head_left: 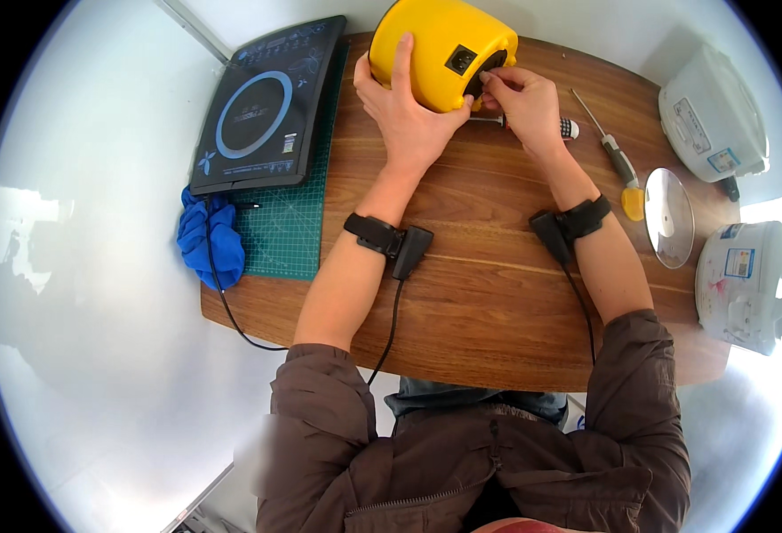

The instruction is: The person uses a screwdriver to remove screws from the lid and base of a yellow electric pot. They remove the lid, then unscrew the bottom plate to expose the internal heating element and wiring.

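A yellow, rounded appliance housing (434,44) lies tipped on its side at the far edge of the table. It has a black power socket (461,59) in its wall and a dark base (487,76) facing right. My left hand (406,120) holds the housing from the near left, thumb by the base and fingers spread over the yellow wall. At the base, my right hand (530,105) has its fingertips pinched together; what they grip, if anything, is hidden. Under that hand lies a screwdriver with a black-and-white checked handle (570,129), its shaft partly covered.
Another screwdriver (619,160) with a grey and yellow handle lies to the right, beside a glass lid (669,218). Two white cookers (711,115) stand along the right edge. On the left, a black induction cooktop (271,102) rests on a green cutting mat (289,233) near a blue cloth (209,242).
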Tool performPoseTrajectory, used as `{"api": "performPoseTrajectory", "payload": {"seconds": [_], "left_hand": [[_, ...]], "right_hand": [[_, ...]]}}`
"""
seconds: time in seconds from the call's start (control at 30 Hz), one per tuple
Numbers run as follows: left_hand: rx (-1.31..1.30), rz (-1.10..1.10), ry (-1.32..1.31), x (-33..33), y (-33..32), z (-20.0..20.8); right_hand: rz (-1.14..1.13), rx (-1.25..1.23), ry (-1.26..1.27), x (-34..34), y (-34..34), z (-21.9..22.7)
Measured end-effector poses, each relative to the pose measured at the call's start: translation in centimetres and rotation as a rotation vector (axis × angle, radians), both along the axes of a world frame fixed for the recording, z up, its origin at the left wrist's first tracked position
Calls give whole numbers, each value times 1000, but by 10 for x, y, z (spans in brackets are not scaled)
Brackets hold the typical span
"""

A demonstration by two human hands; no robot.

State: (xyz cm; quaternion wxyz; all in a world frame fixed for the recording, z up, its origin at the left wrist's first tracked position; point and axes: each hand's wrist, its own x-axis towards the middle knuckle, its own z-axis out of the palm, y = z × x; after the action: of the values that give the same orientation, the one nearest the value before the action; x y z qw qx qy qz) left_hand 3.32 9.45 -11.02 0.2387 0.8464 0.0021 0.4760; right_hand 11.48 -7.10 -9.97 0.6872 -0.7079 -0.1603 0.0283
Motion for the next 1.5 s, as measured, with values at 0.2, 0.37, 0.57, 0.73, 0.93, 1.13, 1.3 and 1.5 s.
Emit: {"api": "performPoseTrajectory", "payload": {"seconds": [0.2,0.37,0.57,0.73,0.93,1.13,1.3,1.5], "left_hand": [[-20,-6,16,-1,-3,1],[-47,-30,-6,-1,-2,0],[-66,-49,-11,1,-2,-1],[-70,-58,17,0,-1,-1],[-27,-6,37,-2,-5,2],[-22,-4,52,-5,-5,5],[-29,-23,44,-4,-5,4],[-22,-23,45,-5,-7,4]], "right_hand": [[-30,-52,-142,6,-2,-10],[-66,-143,-291,1,-4,-6],[-119,-207,-556,9,-6,-15],[-123,-243,-625,7,-8,-12],[-126,-284,-849,12,-11,-11],[1,-160,-100,-4,-10,3],[148,33,148,6,-12,1],[204,184,376,6,-13,3]]}}
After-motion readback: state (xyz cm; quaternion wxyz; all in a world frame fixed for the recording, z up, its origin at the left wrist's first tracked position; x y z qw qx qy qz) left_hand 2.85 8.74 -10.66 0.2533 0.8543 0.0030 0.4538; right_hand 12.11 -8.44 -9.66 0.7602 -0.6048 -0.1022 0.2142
